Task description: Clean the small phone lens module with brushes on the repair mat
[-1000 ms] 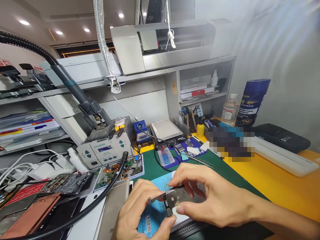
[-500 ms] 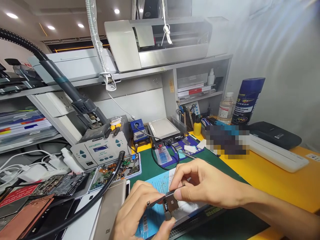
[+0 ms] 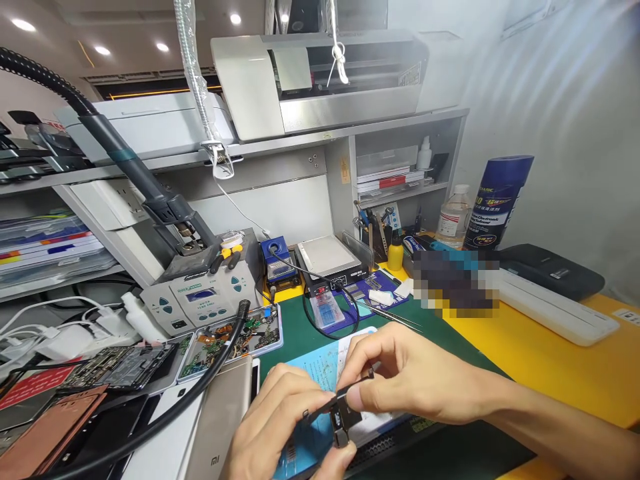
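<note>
Both hands are closed on one small dark electronic part (image 3: 344, 419), which has a thin black strip along its top and a squarish dark plate hanging below. My left hand (image 3: 285, 420) grips its left end and lower edge between fingers and thumb. From the right, my right hand (image 3: 405, 373) pinches the upper edge with thumb and forefinger. Fingers hide some of the part, so its exact kind is unclear. Underneath lies a light-blue and white printed sheet (image 3: 317, 367) on the green mat (image 3: 295, 327). A dark perforated edge (image 3: 377, 450) shows below the hands.
To the left are a Xiaomi phone back (image 3: 220, 420), a tray of circuit boards (image 3: 265, 333) and a black hose (image 3: 200, 393). Behind stand a grey soldering station (image 3: 200, 300) and a flat heating plate (image 3: 327, 257). Tweezers (image 3: 395, 317) and a blue spray can (image 3: 500, 200) are to the right.
The dark part has tilted in my fingers, its strip now slanting up to the right and its plate turned more edge-on. Both hands keep hold, shifted slightly right in view.
</note>
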A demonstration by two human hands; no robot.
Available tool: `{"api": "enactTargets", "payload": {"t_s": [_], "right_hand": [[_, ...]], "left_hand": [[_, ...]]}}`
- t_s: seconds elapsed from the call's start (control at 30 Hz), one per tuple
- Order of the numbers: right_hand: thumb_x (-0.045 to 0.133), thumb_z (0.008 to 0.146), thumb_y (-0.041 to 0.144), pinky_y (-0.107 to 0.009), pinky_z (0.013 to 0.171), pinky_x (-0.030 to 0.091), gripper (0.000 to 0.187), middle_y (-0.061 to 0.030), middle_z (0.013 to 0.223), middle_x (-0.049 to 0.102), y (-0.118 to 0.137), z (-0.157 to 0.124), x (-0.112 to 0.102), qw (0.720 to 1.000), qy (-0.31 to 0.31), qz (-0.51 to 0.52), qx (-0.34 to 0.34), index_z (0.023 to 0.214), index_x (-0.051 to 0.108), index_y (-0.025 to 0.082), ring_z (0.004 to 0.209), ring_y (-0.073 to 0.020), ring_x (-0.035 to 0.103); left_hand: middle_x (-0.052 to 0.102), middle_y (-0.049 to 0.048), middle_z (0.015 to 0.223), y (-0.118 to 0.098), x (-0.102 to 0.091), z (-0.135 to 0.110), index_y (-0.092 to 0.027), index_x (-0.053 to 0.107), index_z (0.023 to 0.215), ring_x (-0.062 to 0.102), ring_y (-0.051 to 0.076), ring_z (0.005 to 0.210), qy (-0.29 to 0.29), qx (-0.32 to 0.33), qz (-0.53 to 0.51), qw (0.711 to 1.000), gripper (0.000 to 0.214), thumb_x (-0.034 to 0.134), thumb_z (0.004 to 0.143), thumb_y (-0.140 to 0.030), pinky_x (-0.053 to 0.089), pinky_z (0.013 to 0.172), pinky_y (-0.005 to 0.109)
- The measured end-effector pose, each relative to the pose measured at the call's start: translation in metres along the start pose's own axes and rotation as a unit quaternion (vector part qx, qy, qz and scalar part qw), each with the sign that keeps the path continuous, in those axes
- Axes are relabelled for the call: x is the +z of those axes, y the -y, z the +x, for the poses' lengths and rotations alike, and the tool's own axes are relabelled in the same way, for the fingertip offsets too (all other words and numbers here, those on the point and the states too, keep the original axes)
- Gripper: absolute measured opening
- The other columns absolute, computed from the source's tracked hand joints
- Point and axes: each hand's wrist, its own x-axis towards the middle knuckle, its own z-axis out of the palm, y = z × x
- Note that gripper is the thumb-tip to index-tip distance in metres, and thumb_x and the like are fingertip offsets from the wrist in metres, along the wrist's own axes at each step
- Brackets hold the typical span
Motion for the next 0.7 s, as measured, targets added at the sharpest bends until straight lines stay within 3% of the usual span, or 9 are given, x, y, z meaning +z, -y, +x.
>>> {"api": "enactTargets", "payload": {"t_s": [0.27, 0.7], "right_hand": [[0.073, 0.081, 0.017, -0.025, 0.06, 0.042, 0.013, -0.0035, 0.083, 0.065, 0.0044, -0.004, 0.005, 0.984, -0.063, -0.14, -0.088, 0.089, 0.083, 0.02, 0.075, -0.0157, 0.057], [0.068, 0.086, 0.014, -0.03, 0.071, 0.05, 0.02, -0.0068, 0.092, 0.066, 0.0054, -0.0076, 0.0037, 0.978, -0.043, -0.145, -0.143, 0.098, 0.082, 0.021, 0.081, -0.0181, 0.061]], "left_hand": [[0.066, 0.0059, 0.09, 0.0031, -0.0012, -0.003, -0.015, 0.058, 0.109, 0.061, 0.017, 0.083, 0.013, 0.012, -0.001, 1.0, 0.033, 0.074, 0.08, -0.011, 0.054, 0.072, 0.03], [0.066, 0.0053, 0.093, 0.0012, -0.0039, -0.0031, -0.017, 0.058, 0.112, 0.062, 0.017, 0.086, 0.031, -0.009, -0.012, 0.999, 0.034, 0.073, 0.083, -0.014, 0.054, 0.076, 0.031]]}}
